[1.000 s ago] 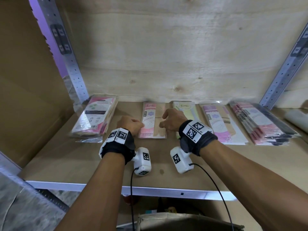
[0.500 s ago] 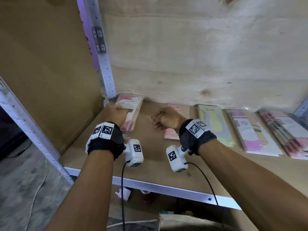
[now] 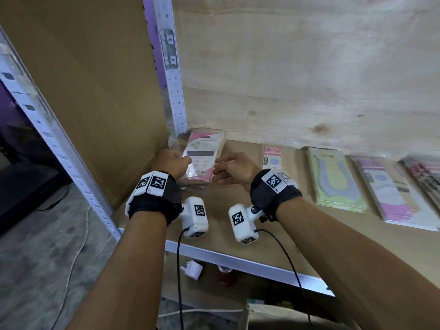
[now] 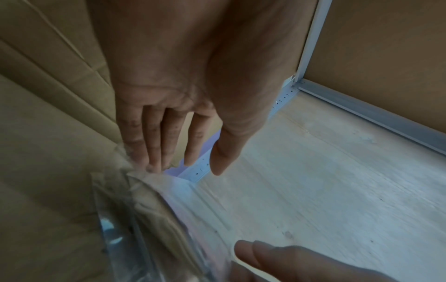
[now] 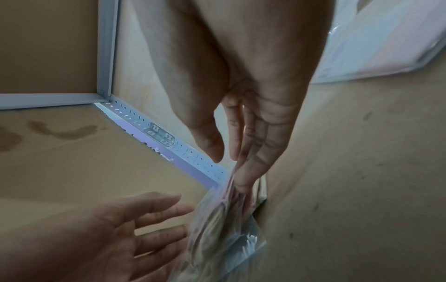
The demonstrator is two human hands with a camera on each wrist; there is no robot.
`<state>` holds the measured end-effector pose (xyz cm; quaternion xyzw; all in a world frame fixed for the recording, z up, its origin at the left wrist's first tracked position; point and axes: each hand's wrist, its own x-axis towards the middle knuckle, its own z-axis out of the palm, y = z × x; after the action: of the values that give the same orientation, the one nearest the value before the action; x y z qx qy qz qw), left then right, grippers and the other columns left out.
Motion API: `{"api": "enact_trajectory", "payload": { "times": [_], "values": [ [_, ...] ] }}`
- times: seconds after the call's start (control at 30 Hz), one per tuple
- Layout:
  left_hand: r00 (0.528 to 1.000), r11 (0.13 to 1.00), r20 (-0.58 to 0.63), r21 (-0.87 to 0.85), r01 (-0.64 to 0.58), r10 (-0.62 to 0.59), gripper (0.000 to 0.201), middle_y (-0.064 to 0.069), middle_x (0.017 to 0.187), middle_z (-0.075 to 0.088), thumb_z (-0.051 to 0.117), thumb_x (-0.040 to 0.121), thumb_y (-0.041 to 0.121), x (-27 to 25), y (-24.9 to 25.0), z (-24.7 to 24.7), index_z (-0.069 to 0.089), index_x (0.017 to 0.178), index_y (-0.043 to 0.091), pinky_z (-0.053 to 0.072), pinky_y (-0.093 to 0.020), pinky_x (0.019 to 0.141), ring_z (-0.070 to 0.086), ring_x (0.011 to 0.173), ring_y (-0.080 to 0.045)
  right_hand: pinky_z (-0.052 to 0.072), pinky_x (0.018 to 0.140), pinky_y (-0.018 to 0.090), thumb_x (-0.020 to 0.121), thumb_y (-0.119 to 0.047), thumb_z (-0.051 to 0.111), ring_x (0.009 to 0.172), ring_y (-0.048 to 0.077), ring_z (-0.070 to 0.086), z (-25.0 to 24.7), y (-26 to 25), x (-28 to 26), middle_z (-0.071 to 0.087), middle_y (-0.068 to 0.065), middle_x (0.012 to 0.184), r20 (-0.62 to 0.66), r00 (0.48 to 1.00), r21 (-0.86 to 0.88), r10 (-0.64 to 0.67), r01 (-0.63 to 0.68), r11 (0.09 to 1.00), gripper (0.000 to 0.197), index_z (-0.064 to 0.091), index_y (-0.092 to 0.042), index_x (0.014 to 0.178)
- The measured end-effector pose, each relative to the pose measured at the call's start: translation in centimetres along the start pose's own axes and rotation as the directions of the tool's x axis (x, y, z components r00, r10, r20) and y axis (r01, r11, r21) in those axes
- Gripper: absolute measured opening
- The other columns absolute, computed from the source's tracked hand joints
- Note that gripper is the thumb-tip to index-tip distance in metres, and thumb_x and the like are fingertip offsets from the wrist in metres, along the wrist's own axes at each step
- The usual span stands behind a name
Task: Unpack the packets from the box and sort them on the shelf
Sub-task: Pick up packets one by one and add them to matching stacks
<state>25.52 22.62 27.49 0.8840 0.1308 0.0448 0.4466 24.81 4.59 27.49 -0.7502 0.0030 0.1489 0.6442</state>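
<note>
Both hands have shifted left from the middle packets to the bagged stack [image 3: 202,158] in the shelf's [image 3: 238,234] left corner. Left hand [image 3: 172,161] and right hand [image 3: 234,169] flank it with fingers relaxed, gripping nothing. Squaring it by the loose, slippery wrapping could fan the stack, or jam it against the upright post [image 3: 175,91] behind.

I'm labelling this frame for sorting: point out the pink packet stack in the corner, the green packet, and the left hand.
pink packet stack [image 3: 202,153], head view, on its top label.
green packet [image 3: 333,177], head view, on its front face.
left hand [image 3: 170,161], head view, on its back.
</note>
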Motion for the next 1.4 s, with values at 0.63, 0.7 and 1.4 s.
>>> {"api": "enact_trajectory", "payload": {
  "times": [0.63,0.7,1.4],
  "values": [
    [0.906,0.822,0.42,-0.535,0.198,0.054,0.051,-0.015,0.1,0.074,0.066,0.086,0.055,-6.3,5.9,3.6,0.066,0.106,0.009,0.062,-0.041,0.079,0.075,0.085,-0.029,0.056,0.069,0.034,0.084,-0.008,0.072,0.078,0.022,0.071,-8.6,-0.3,-6.8,0.076,0.008,0.094,-0.151,0.954,-0.225,-0.26,0.223,0.948,0.018,0.075,-0.007,0.102],
    [0.852,0.775,0.508,-0.587,0.236,0.125,0.062,-0.017,0.113,0.069,0.069,0.079,0.062,-7.2,7.4,4.5,0.063,0.113,0.011,0.06,-0.043,0.085,0.073,0.096,-0.033,0.06,0.065,0.038,0.08,-0.01,0.077,0.071,0.021,0.071,-10.1,-0.7,-8.4,0.075,0.002,0.084,-0.186,0.928,-0.272,-0.322,0.266,0.925,0.015,0.077,-0.013,0.095],
    [0.69,0.691,0.681,-0.622,0.368,0.245,0.019,-0.019,0.108,0.074,0.067,0.091,0.013,-11.7,11.5,15.7,0.063,0.109,0.006,0.06,-0.027,0.066,0.074,0.094,-0.024,0.047,0.053,0.011,0.094,-0.027,0.064,0.073,0.01,0.068,-24.3,6.9,-16.0,0.075,-0.005,0.086,-0.326,0.928,-0.097,-0.182,0.159,0.983,0.012,0.073,-0.023,0.099]
  ]
}}
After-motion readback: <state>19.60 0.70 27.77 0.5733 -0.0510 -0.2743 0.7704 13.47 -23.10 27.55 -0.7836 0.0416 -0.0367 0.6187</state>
